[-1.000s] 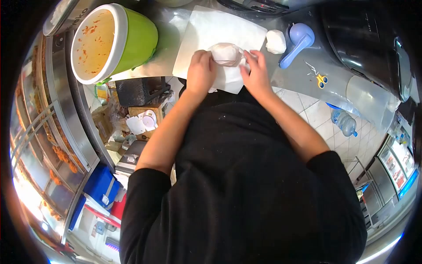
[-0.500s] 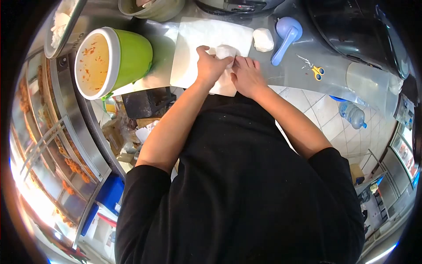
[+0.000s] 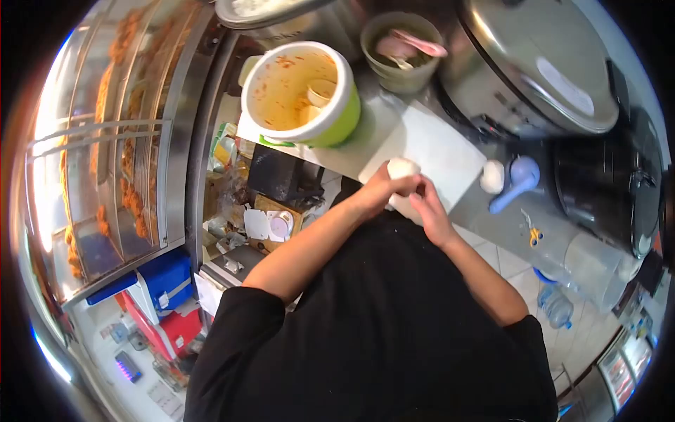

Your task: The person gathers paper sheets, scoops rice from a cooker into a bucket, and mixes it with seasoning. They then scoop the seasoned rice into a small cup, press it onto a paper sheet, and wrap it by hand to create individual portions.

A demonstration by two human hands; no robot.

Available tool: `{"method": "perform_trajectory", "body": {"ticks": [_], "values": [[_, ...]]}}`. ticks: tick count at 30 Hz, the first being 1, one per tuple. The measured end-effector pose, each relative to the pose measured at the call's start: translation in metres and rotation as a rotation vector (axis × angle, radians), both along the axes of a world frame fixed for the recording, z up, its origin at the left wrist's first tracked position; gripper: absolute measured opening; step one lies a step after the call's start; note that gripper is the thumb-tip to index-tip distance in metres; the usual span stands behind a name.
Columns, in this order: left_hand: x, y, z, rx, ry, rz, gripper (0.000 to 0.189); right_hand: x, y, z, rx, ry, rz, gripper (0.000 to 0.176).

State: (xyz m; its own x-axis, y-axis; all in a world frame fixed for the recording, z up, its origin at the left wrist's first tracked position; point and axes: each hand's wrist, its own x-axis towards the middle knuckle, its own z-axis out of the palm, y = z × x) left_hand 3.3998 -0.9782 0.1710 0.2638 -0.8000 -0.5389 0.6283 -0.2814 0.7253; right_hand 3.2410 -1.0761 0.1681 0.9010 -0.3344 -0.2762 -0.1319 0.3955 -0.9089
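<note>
The small white wrapped lump (image 3: 402, 167) has gone from loose in its open wrap to a tight round ball, and now sits at the near edge of the white paper sheet (image 3: 443, 144) on the steel worktop (image 3: 492, 219). Left hand (image 3: 380, 191) is curled round it and right hand (image 3: 430, 211) pinches its near side, so both hands are closed on it; shaping looks about done. The second white ball (image 3: 492, 176) is still by the blue plastic scoop (image 3: 517, 179), to the right.

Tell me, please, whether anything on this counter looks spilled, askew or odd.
Nothing looks spilled or damaged. The green bucket is streaked inside with orange sauce, a small cup sits in it, and small scissors lie loose on the counter near the blue scoop.
</note>
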Motion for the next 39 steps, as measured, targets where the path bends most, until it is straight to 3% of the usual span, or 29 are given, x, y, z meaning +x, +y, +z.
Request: {"method": "perform_trajectory", "body": {"ticks": [1, 4, 5, 7, 9, 11, 13, 15, 16, 17, 21, 23, 27, 30, 32, 35, 37, 39], "values": [[0.006, 0.010, 0.001, 0.033, -0.040, 0.018, 0.049, 0.008, 0.003, -0.003, 0.059, 0.019, 0.056, 0.053], [0.028, 0.045, 0.005, 0.017, 0.166, 0.223, 0.057, 0.034, 0.007, -0.006, -0.023, 0.121, 0.293, 0.054], [0.040, 0.062, -0.001, 0.029, 0.248, 0.232, 0.059, 0.043, 0.010, -0.015, -0.187, 0.166, 0.365, 0.056], [0.060, 0.102, -0.024, 0.119, 0.024, 0.254, 0.060, 0.057, 0.014, -0.031, -0.709, 0.143, 0.275, 0.061], [0.096, 0.144, -0.017, 0.365, -0.148, 0.250, 0.066, 0.062, 0.022, -0.045, -1.134, 0.579, 0.004, 0.065], [0.138, 0.186, -0.018, 0.559, -0.401, 0.351, 0.074, 0.057, 0.009, -0.065, -1.298, 0.756, -0.105, 0.066], [0.191, 0.217, -0.010, 0.631, -0.610, 0.394, 0.078, 0.047, -0.010, -0.082, -1.290, 0.797, -0.096, 0.070], [0.242, 0.230, 0.005, 0.686, -0.739, 0.370, 0.076, 0.053, -0.008, -0.073, -1.324, 0.858, -0.056, 0.073], [0.266, 0.239, -0.007, 0.723, -0.921, 0.310, 0.073, 0.054, -0.008, -0.078, -1.390, 0.895, -0.033, 0.075], [0.289, 0.239, -0.008, 0.722, -0.917, 0.295, 0.072, 0.057, -0.010, -0.079, -1.455, 0.932, -0.013, 0.076], [0.363, 0.225, -0.032, 0.790, -0.965, 0.292, 0.080, 0.061, -0.015, -0.064, -1.268, 1.071, -0.029, 0.073], [0.392, 0.219, -0.055, 0.835, -0.929, 0.311, 0.083, 0.051, -0.010, -0.079, -1.189, 1.039, -0.417, 0.063], [0.413, 0.213, -0.075, 0.634, -0.782, 0.239, 0.088, 0.037, 0.035, -0.055, -1.127, 1.030, -0.596, 0.051], [0.404, 0.222, -0.075, 0.695, -1.024, -0.056, 0.087, 0.018, 0.074, -0.052, -1.135, 1.017, -0.616, 0.042], [0.399, 0.227, -0.084, 0.666, -1.184, -0.178, 0.083, -0.004, 0.085, -0.082, -1.155, 1.047, -0.688, 0.040], [0.387, 0.213, -0.066, 0.664, -1.310, -0.207, 0.080, -0.014, 0.104, -0.093, -1.016, 1.164, -0.824, 0.036], [0.371, 0.205, -0.040, 0.690, -1.424, -0.175, 0.076, 0.013, 0.103, -0.073, -0.898, 1.108, -0.928, 0.032], [0.369, 0.207, -0.048, 0.663, -1.401, -0.101, 0.077, 0.028, 0.085, -0.069, -0.872, 0.974, -0.968, 0.031]]}}
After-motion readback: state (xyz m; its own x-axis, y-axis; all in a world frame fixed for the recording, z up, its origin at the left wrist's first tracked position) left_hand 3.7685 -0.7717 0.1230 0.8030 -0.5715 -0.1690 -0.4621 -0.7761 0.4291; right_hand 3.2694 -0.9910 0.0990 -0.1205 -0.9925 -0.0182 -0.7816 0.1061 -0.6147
